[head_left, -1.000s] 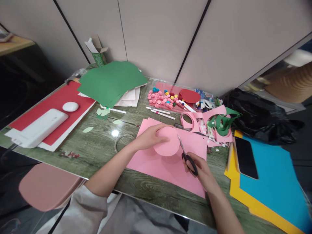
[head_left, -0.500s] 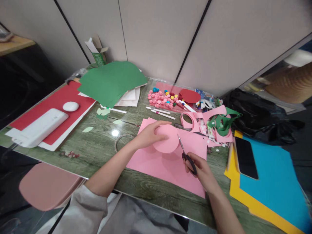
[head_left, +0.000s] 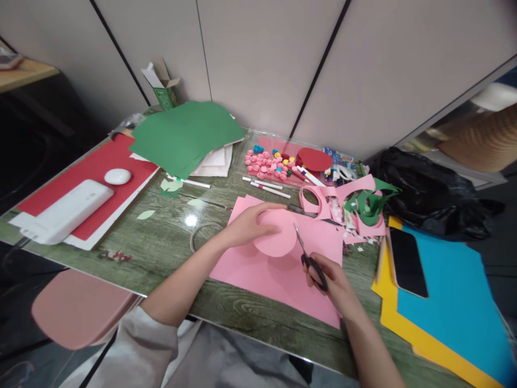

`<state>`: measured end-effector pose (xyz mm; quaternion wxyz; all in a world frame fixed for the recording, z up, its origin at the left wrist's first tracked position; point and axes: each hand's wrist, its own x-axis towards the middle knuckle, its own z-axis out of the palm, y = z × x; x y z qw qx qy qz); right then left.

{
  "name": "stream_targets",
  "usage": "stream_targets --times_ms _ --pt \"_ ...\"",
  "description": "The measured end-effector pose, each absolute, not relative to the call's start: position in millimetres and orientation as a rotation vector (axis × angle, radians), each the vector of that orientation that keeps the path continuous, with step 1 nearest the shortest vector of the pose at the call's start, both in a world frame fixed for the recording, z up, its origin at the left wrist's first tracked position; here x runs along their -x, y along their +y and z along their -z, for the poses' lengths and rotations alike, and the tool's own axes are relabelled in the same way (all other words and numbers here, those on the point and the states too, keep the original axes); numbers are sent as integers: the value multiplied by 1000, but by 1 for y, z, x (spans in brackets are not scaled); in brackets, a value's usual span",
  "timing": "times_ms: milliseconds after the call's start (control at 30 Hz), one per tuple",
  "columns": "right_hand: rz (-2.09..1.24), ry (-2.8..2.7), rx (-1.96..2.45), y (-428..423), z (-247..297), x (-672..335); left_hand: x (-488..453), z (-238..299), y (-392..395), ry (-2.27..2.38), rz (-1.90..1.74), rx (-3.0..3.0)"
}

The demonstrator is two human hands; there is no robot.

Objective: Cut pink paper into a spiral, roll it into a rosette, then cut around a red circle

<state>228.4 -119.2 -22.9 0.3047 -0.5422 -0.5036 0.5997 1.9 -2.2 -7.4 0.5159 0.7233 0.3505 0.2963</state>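
A round pink paper disc [head_left: 278, 240] is held between the thumb and fingers of my left hand [head_left: 252, 223], above larger pink paper sheets [head_left: 274, 285] on the table. Closed around the black handles of a pair of scissors [head_left: 311, 264] is my right hand [head_left: 333, 280]. The metal blades point up and away, right by the disc's right edge; whether they touch the paper I cannot tell. Part of the disc is hidden under my left fingers.
Pink and green paper scraps [head_left: 363, 207] lie right of the sheets. Behind are markers [head_left: 269, 188] and small paper roses [head_left: 262, 161]. A phone [head_left: 407, 261] rests on blue and yellow paper at right. Green sheets [head_left: 186, 134] and a white power bank [head_left: 70, 210] are left.
Almost nothing differs. My left hand and the pink disc have shifted very slightly; the scissors stay in my right hand beside the disc's edge.
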Motion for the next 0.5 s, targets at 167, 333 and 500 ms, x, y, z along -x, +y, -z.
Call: stream_targets --times_ms 167,333,500 --pt "-1594 -1334 1425 -118 19 -226 -4 9 -4 813 -701 -1720" --pt "-1570 -1349 1426 -119 24 -228 -4 8 -3 823 -709 -1720" --pt "-1543 -1364 1434 -120 27 -230 -3 7 -3 864 -718 -1722"
